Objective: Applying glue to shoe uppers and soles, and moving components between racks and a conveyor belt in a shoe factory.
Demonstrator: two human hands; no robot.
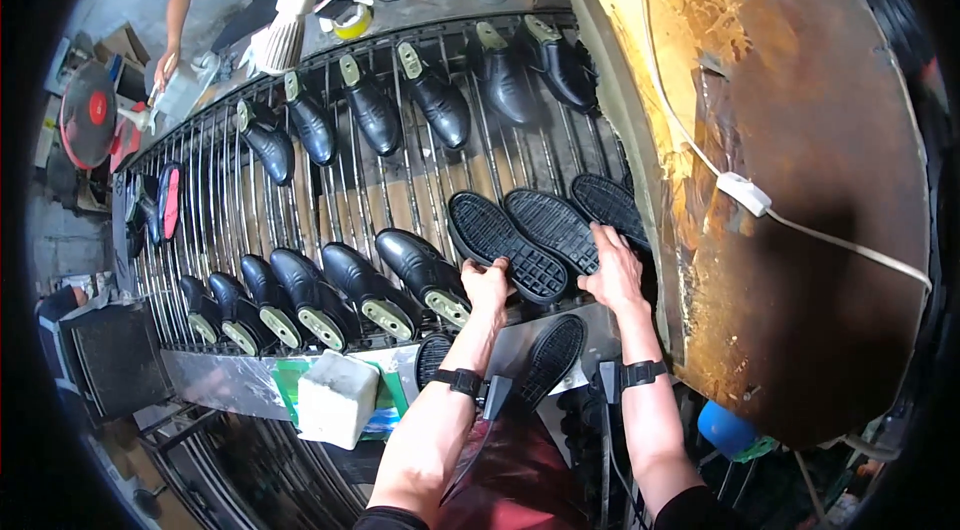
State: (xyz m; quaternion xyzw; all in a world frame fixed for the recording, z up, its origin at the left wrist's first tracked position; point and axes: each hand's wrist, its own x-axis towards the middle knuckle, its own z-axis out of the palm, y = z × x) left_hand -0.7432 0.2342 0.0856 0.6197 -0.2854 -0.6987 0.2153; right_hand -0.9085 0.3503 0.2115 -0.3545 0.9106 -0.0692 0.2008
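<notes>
Rubber soles (505, 242): tread up on the rack (300, 200).
Left hand (487, 282): fingers curled on one sole's heel.
Right hand (612, 270): spread flat, pressing another sole (560, 225).

Soles (520, 235): black, with fine ribbed tread pattern. Shoes (365, 285): glossy black, pale cream heel inserts. Block (337, 398): off-white, on green sheet (290, 380). Wrist straps (462, 381): black. Panel (780, 130): rusty brown, yellow streaks.

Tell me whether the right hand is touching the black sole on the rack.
Touching. The head view shows the right hand lying with fingers spread on the edge of the middle black sole, no gap visible.
</notes>
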